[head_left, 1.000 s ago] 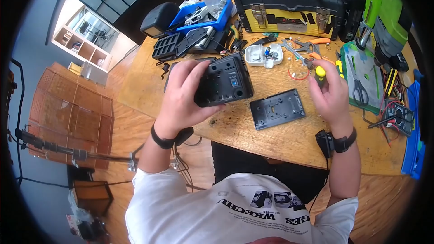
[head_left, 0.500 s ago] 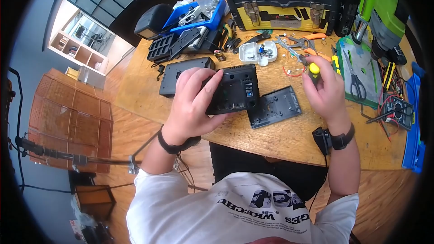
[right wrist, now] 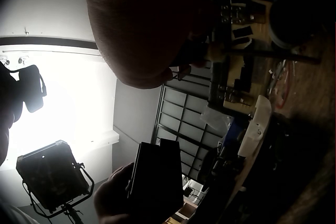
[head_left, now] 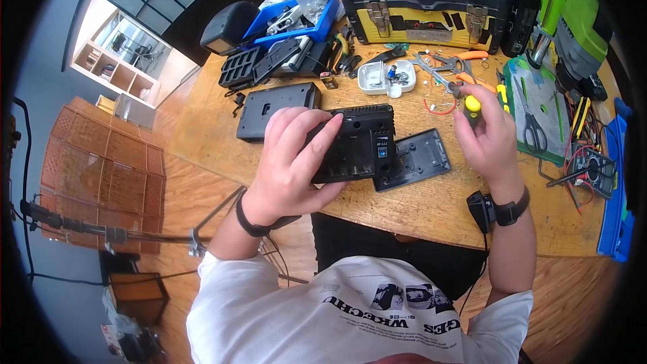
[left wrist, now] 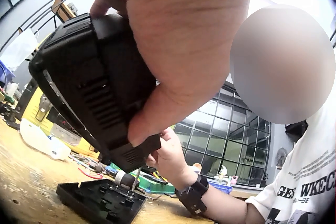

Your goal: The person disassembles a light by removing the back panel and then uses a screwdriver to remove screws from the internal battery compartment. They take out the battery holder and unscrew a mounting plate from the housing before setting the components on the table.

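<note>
In the head view my left hand (head_left: 290,165) grips a black plastic housing (head_left: 383,136) by its left side, fingers over the top edge and thumb below. Its hollow inner side and a small blue-and-white label show. The left wrist view shows vent slots along the housing's (left wrist: 79,77) outer wall. On the table, partly behind it, lies a flat black cover (head_left: 424,162) with its inside up. My right hand (head_left: 490,145) holds a screwdriver (head_left: 472,105) with a yellow-ended handle, to the right of the cover. Its shaft (right wrist: 268,54) shows in the dark right wrist view.
A second black box (head_left: 269,111) sits left of the housing. Behind are a white parts case (head_left: 374,78), pliers, a blue bin (head_left: 325,21) and a yellow-black toolbox (head_left: 431,17). At right stand a green drill press (head_left: 583,20), scissors (head_left: 534,135) and a multimeter (head_left: 594,176).
My left hand has turned the housing and moved it right and nearer, so it overlaps the cover. The second black box has come into fuller view. My right hand barely moves with the screwdriver.
</note>
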A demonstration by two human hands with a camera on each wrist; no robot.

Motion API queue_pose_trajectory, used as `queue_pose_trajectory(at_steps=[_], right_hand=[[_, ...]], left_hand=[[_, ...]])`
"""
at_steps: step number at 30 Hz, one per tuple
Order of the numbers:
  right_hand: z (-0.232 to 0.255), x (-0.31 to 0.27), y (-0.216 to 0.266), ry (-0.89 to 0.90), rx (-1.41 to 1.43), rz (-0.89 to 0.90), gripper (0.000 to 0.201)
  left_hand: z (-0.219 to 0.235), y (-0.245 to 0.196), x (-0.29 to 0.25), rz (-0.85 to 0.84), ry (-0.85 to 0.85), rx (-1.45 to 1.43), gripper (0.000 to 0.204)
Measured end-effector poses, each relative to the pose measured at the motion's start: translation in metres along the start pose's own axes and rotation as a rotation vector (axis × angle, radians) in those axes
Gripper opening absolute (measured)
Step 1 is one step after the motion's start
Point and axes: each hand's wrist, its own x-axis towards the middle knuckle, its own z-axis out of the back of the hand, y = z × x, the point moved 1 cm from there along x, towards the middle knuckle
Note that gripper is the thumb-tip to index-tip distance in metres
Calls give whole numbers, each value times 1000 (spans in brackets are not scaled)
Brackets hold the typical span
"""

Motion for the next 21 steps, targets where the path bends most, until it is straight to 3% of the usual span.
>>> queue_pose_trajectory(at_steps=[6,9,12,13,15,17,19,21], right_hand=[[0,0,0,2,-7,-7,36],[2,2,4,10,-33,-26,35],[1,1,0,7,-39,-13,35],[0,1,-1,-2,-23,18,36],[0,1,0,0,-23,21,36],[1,2,2,1,-24,23,36],[2,3,6,7,-65,-17,34],[2,4,7,10,-54,-23,34]], left_hand=[[3,2,-3,53,-33,-92,82],[0,9,-12,172,-31,-241,83],[-5,7,-20,868,-105,-1328,74],[-5,12,-28,953,-105,-1513,65],[-17,27,-45,999,-126,-1901,56],[-18,18,-35,1010,-196,-1970,52],[-23,20,-37,1070,-298,-2283,49],[-23,17,-33,1067,-296,-2352,50]])
